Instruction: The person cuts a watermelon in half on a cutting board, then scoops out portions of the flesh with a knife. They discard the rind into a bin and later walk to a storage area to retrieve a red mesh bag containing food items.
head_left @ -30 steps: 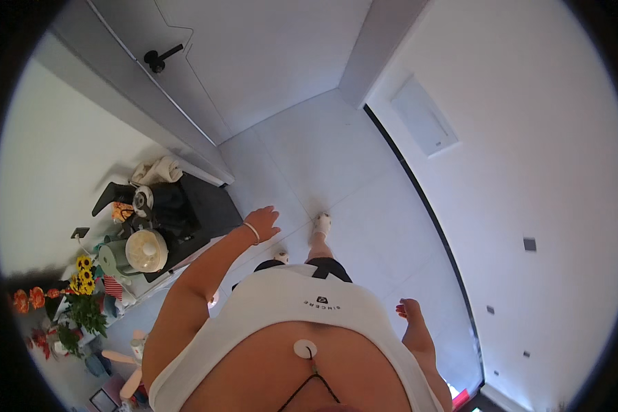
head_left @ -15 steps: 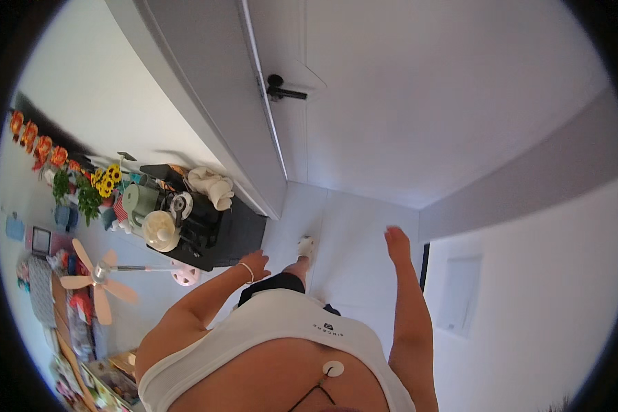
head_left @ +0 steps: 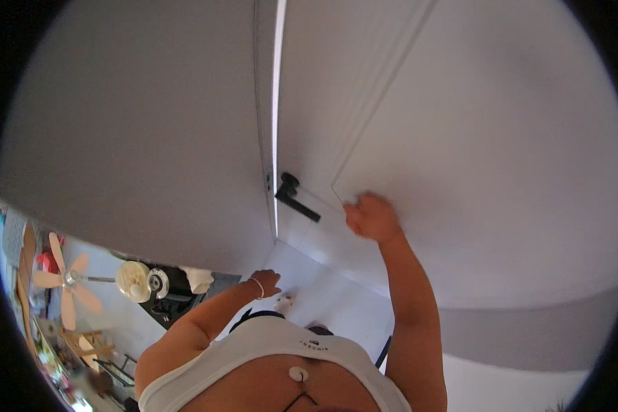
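A pale door (head_left: pixel 460 172) fills the upper right and stands slightly ajar, with a bright gap along its left edge. On it, near that edge, sits a black lever handle (head_left: pixel 299 198). My right hand (head_left: pixel 373 217) is raised in front of the door, just right of the handle and apart from it. Its fingers look bent, but motion blurs them and their grip is unclear. Low on the left, my left hand (head_left: pixel 266 281), with a light bracelet at the wrist, hangs in the air holding nothing, fingers loosely apart.
A grey wall (head_left: pixel 137 123) stands left of the door gap. Beyond it, a black table (head_left: pixel 175 299) carries a clear-lidded round container (head_left: pixel 133 281) and a white cloth (head_left: pixel 198 279). A ceiling fan (head_left: pixel 70 278) shows at far left, with wooden furniture below. Pale floor (head_left: pixel 316 271) lies ahead.
I have come closer to the door, and its handle appears lower in view. My right hand has risen toward the handle. The wall now hides the flowers and part of the table.
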`<action>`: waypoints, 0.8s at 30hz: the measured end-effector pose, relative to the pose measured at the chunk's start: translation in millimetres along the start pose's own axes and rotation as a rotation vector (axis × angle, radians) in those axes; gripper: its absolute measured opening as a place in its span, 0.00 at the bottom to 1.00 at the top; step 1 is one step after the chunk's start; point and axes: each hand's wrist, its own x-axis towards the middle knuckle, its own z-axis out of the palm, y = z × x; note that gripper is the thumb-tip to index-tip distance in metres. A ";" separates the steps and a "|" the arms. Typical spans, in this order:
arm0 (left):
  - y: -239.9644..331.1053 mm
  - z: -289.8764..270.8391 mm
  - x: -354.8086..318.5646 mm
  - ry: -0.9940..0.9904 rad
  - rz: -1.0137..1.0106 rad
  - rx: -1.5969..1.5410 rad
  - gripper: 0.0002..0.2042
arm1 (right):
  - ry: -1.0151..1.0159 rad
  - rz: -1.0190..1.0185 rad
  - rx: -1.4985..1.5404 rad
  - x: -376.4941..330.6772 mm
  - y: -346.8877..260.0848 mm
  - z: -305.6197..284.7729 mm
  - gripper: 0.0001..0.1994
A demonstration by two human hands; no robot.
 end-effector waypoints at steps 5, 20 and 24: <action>20.0 -50.1 73.2 -0.349 -0.014 0.090 0.26 | 0.414 -0.609 -0.258 16.8 32.8 3.6 0.09; 6.3 -84.6 236.1 -0.170 -0.076 0.098 0.22 | 0.316 -0.415 -0.213 129.7 157.5 89.3 0.07; -12.9 -114.6 268.4 -0.466 -0.161 0.111 0.22 | 0.312 -0.282 0.044 159.5 197.8 100.7 0.11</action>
